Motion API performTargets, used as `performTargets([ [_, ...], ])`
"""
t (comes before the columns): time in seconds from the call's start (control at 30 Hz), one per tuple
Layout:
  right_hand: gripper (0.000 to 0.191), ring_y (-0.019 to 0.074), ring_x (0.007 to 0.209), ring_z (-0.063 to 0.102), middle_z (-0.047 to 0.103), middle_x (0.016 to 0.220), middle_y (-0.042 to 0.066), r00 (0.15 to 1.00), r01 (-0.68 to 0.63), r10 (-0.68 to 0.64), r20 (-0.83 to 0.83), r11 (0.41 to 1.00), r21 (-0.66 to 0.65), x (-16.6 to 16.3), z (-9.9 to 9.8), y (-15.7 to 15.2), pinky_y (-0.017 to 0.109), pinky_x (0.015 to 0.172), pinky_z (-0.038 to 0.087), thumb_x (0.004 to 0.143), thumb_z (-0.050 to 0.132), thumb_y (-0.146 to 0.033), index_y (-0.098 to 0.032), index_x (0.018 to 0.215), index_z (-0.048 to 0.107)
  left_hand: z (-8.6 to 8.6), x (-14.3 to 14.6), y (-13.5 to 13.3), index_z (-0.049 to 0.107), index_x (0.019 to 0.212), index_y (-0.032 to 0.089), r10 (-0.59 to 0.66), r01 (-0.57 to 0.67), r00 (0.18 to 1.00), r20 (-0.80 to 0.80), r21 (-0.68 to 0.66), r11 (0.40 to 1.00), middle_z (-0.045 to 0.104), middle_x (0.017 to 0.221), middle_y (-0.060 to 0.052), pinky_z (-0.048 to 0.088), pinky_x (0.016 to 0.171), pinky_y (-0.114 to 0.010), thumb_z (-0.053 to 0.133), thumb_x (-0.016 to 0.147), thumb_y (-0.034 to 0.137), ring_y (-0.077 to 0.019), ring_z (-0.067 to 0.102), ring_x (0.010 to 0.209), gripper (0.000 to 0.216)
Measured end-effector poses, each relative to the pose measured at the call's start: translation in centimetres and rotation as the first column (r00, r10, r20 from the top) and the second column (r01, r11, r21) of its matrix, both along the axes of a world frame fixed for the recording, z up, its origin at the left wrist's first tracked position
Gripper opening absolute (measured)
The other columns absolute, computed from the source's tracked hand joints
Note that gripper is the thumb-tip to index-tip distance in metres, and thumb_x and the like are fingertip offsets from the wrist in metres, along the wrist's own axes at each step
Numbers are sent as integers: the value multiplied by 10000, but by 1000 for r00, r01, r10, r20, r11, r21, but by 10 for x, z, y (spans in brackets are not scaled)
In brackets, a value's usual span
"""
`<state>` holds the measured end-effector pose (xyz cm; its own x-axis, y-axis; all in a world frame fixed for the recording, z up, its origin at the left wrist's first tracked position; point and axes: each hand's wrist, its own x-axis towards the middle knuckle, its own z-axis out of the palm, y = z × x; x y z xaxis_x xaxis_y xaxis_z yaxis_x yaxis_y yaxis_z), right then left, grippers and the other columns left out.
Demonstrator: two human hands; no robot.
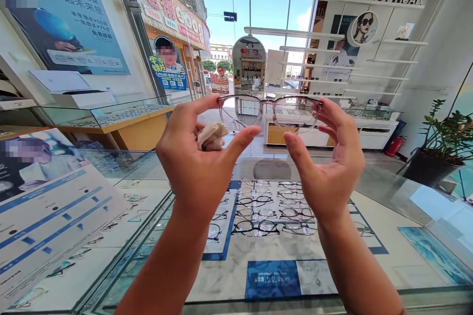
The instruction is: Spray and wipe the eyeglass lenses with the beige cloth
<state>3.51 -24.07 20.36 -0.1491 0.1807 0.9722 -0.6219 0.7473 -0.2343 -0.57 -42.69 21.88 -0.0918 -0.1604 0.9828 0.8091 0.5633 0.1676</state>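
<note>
A pair of eyeglasses (268,101) with clear lenses and a dark upper rim is held up at eye height, spanning both hands. My left hand (195,152) is closed, its index fingertip at the left end of the frame. Tucked in that same palm is a crumpled whitish cloth or tissue (212,136). My right hand (328,157) grips the opposite end near the hinge, thumb raised below the lens. The temples are mostly hidden behind the lenses and fingers.
Below the hands lies a glass display counter (229,275) holding several rows of eyeglasses (256,214). A printed board (55,216) stands at left. Farther off are an oval mirror (250,59), hanging shelves (314,50), a potted plant (439,138) and a fire extinguisher (394,146).
</note>
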Motion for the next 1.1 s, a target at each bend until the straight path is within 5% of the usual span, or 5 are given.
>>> performTargets([
  [0.67,561,296,1187,715,705,1385,86,997,1,-2,83,1000,15,-9,3,20,562,1011,618,1004,712,-487,-368,1540,594,2,-12,-11,770,1289,328,-5,12,999,48,-151,989,810,1202,-39,689,971,-531,847,925,525,-309,774,1122,422],
  [1.1,538,269,1018,782,768,1347,97,987,-37,36,154,999,5,-5,1,26,559,974,637,976,751,-475,-326,1488,673,0,-6,-9,759,1354,383,-14,22,998,59,-139,990,791,1214,-32,676,986,-513,829,934,540,-288,746,1136,454],
])
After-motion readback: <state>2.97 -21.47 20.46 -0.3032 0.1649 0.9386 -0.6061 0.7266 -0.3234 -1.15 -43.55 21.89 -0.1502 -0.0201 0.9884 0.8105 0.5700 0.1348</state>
